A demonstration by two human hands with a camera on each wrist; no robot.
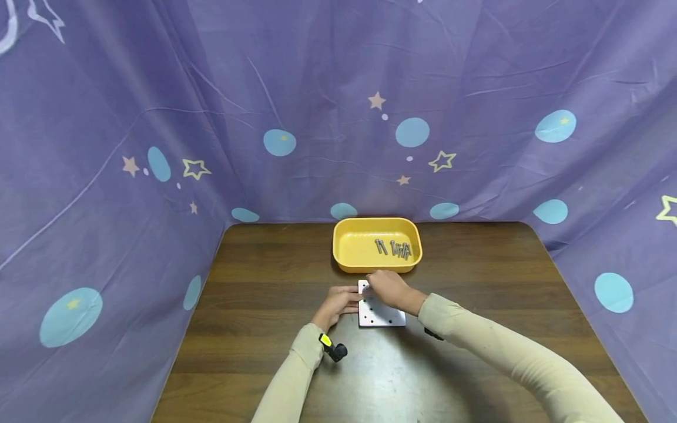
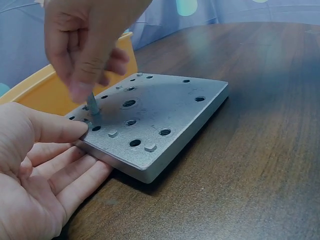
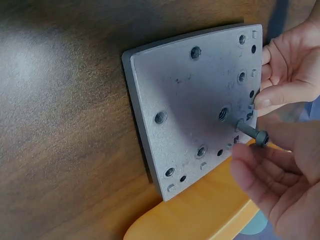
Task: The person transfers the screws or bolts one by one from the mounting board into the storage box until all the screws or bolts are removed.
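A grey metal plate (image 1: 381,318) with several holes, some threaded, lies on the table. My left hand (image 2: 45,165) grips its left edge, thumb on the top face and fingers along the side and underneath. A bolt (image 3: 248,131) stands upright in one of the plate's holes, its shank partly showing above the surface. At the bolt's head, my right hand (image 1: 391,289) pinches it between thumb and fingers. In the left wrist view that right hand (image 2: 90,45) is slightly blurred and covers the bolt's head.
Just behind the plate stands a yellow tray (image 1: 341,261), close to my right hand. Several loose bolts (image 1: 400,249) lie in its right half. The wooden table (image 1: 254,282) reaches back to a purple patterned curtain (image 1: 317,176), which also hangs at both sides.
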